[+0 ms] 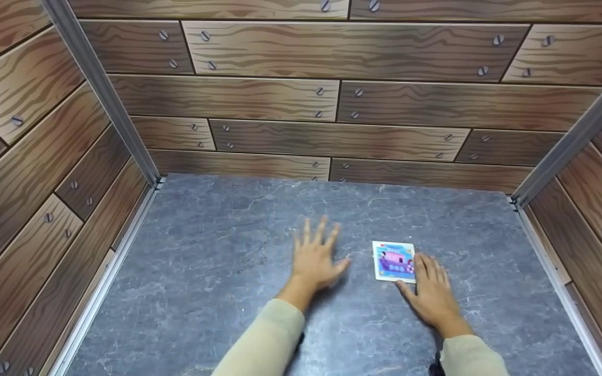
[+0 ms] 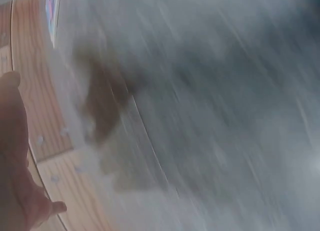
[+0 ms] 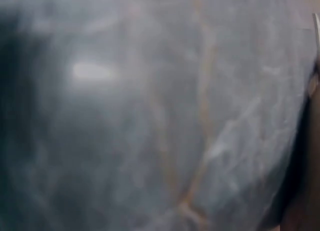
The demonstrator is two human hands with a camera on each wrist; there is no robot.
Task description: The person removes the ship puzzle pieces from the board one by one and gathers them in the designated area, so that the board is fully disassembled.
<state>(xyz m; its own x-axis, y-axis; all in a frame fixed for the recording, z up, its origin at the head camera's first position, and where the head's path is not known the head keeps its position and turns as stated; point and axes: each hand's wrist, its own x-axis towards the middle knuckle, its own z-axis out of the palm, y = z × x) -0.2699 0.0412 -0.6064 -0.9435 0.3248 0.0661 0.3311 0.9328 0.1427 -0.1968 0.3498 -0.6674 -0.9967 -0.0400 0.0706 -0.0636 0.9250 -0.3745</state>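
Grey surface (image 1: pixel 201 292); left hand (image 1: pixel 315 263) splayed, right hand (image 1: pixel 432 293) straight-fingered at edge of colourful card (image 1: pixel 392 262).

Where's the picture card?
In the head view, the picture card lies right of centre on the grey surface, with the right hand at its right edge and the left hand off to its left.

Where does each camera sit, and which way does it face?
Head: head-worn, facing forward and down at tabletop and picture card; left hand, right hand, sleeves show.
Left wrist: wrist-worn, facing tabletop and plank wall; left hand at left edge.
Right wrist: wrist-worn, facing tabletop; part of right hand at right edge.
Head and left wrist both show the picture card.
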